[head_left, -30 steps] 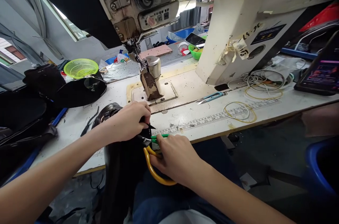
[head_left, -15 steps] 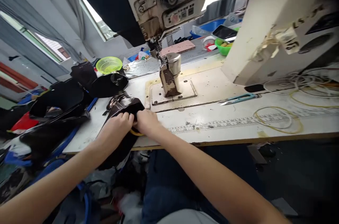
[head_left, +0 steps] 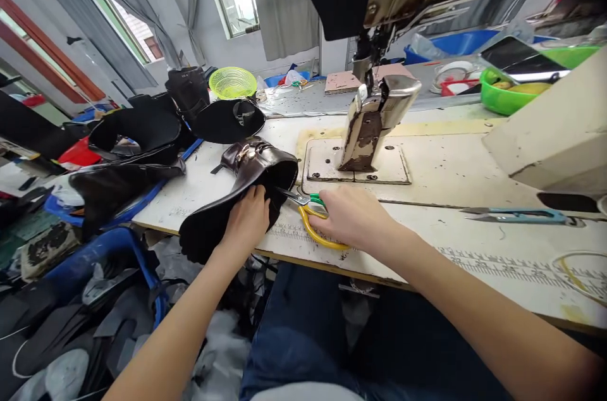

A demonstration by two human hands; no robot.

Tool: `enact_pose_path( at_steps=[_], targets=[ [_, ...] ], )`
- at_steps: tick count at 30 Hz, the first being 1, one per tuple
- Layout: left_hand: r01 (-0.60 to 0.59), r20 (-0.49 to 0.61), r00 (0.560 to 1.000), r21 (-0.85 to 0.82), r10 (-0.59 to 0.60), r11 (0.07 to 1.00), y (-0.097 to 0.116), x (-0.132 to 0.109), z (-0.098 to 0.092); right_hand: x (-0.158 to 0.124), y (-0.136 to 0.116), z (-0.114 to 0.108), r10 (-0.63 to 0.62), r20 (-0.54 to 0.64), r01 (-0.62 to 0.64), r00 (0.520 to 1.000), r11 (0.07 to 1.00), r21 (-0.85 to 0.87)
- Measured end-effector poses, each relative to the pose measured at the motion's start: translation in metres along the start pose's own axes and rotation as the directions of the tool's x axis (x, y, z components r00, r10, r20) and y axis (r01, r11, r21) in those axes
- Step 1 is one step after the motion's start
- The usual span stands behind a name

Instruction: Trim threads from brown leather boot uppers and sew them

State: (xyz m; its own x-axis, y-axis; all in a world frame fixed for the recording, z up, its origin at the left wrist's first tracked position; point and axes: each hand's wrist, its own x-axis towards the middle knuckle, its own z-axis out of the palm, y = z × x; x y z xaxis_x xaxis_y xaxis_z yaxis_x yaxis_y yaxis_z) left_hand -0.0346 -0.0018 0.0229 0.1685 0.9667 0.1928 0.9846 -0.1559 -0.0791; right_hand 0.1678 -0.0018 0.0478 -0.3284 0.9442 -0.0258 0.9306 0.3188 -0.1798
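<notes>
A dark leather boot upper [head_left: 208,211] with a buckled strap lies across the table's front edge, its opening facing right. My left hand [head_left: 249,217] is closed on the edge of that opening, fingertips partly inside and hidden. My right hand [head_left: 353,214] grips scissors [head_left: 315,233] with one yellow and one green handle. Their blades point left into the opening, and the tips are out of sight in the dark lining. Just behind the hands stands the metal post [head_left: 365,129] of a sewing machine.
Thread snips [head_left: 521,216] lie on the table at right, above a printed ruler strip. More dark boot uppers [head_left: 137,129] are heaped at left beside a yellow-green basket [head_left: 232,83]. A green bowl [head_left: 502,97] sits behind the machine, and a blue bin [head_left: 123,243] stands below left.
My right hand has drawn back rightward from the boot upper, bringing the scissors into plain sight. My left hand still holds the opening's edge. The view has shifted, so the machine appears farther right.
</notes>
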Motion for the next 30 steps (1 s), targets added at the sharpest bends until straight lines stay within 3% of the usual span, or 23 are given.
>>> enact_pose_path(
  at_steps=[6,13,19,22,27,30],
  targets=[
    [0.119,-0.013,0.992,-0.217,-0.124,0.969,-0.006,0.004,0.017,0.007,0.006,0.006,-0.003,0.03,0.003,1.0,1.0,-0.009],
    [0.225,-0.01,0.968,-0.408,-0.251,0.885,-0.001,0.005,0.02,-0.001,0.002,0.004,0.022,0.084,-0.022,0.996,1.0,-0.012],
    [0.222,-0.013,0.967,-0.445,-0.254,0.867,0.001,0.002,0.018,-0.014,-0.032,0.002,0.12,0.128,-0.114,0.984,0.992,-0.052],
    [0.21,-0.022,0.969,-0.443,-0.245,0.872,0.0,0.002,0.019,-0.02,-0.042,0.005,0.085,0.168,-0.071,0.982,0.994,-0.083],
    [0.138,-0.052,0.983,-0.423,-0.176,0.896,0.001,0.001,0.019,-0.02,-0.036,0.003,-0.021,0.237,0.055,0.971,0.989,-0.135],
    [0.088,-0.056,0.991,-0.407,-0.121,0.909,0.004,-0.015,0.016,-0.035,-0.02,-0.002,-0.06,0.275,0.103,0.96,0.984,-0.145]
  ],
)
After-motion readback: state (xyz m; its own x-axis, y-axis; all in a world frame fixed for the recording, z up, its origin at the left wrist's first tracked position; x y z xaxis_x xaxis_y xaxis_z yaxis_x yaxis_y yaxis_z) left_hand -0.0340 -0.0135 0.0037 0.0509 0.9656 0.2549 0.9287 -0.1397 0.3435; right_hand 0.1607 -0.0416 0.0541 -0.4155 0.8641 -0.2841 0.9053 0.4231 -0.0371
